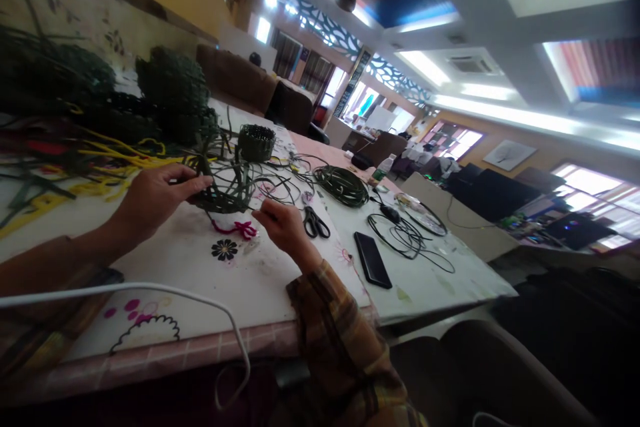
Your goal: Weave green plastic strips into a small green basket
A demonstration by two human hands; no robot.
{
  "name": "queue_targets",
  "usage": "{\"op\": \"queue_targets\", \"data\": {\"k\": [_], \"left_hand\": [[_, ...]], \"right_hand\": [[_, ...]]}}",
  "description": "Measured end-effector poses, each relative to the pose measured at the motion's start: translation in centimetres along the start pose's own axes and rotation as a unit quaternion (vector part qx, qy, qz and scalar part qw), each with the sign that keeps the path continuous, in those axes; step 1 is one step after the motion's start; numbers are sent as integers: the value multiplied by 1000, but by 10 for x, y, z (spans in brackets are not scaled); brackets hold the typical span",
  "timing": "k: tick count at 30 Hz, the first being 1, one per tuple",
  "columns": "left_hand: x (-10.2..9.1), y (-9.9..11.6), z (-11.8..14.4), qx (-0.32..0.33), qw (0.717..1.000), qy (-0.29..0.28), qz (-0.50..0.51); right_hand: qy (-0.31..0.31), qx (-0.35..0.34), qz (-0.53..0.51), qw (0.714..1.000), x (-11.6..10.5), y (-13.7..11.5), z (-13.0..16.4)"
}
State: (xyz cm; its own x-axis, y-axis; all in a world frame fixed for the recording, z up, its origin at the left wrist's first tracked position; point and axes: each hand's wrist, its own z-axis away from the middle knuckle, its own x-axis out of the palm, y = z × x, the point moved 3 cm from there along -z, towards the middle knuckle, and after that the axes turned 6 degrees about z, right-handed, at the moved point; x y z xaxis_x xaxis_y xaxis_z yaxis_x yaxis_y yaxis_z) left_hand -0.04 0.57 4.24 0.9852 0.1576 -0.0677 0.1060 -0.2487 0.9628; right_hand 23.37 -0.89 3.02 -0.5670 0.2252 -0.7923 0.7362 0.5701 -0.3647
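My left hand [157, 197] grips the near side of a half-woven dark green basket [227, 187] that rests on the white table [240, 280]. Loose green strips stick out of the basket. My right hand [280, 223] pinches one thin strand leading from the basket's right side. A finished small dark basket [256, 142] stands just behind the work. Black scissors [315, 222] lie right beside my right hand.
A black phone [373, 259] lies to the right of the scissors. A coil of green strip [343, 185] and black cables [407, 237] sit further right. Yellow and green strips [75, 173] pile up at the left. A white cable [150, 290] crosses the near edge.
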Motion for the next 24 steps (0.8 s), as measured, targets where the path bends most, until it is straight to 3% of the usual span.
{"op": "queue_targets", "data": {"k": [3, 6, 12, 16, 19, 21, 24], "left_hand": [[-14, 0, -7, 46, 987, 50, -142], [-26, -1, -13, 82, 969, 91, -214], [-21, 10, -7, 210, 916, 101, -326], [-40, 8, -17, 155, 923, 149, -319], [-57, 2, -26, 102, 930, 191, -298], [-56, 0, -26, 99, 930, 189, -299], [-37, -1, -18, 134, 930, 155, -306]], "right_hand": [[17, -28, 88, 996, -8, 3, 1], [69, -11, 143, 987, -22, 10, 0], [181, 40, 243, 952, -50, 16, 5], [231, 92, 293, 923, -68, 27, 13], [209, 164, 301, 916, -74, 40, 10], [186, 142, 295, 926, -68, 36, 2], [191, 10, 264, 945, -44, 2, -13]]}}
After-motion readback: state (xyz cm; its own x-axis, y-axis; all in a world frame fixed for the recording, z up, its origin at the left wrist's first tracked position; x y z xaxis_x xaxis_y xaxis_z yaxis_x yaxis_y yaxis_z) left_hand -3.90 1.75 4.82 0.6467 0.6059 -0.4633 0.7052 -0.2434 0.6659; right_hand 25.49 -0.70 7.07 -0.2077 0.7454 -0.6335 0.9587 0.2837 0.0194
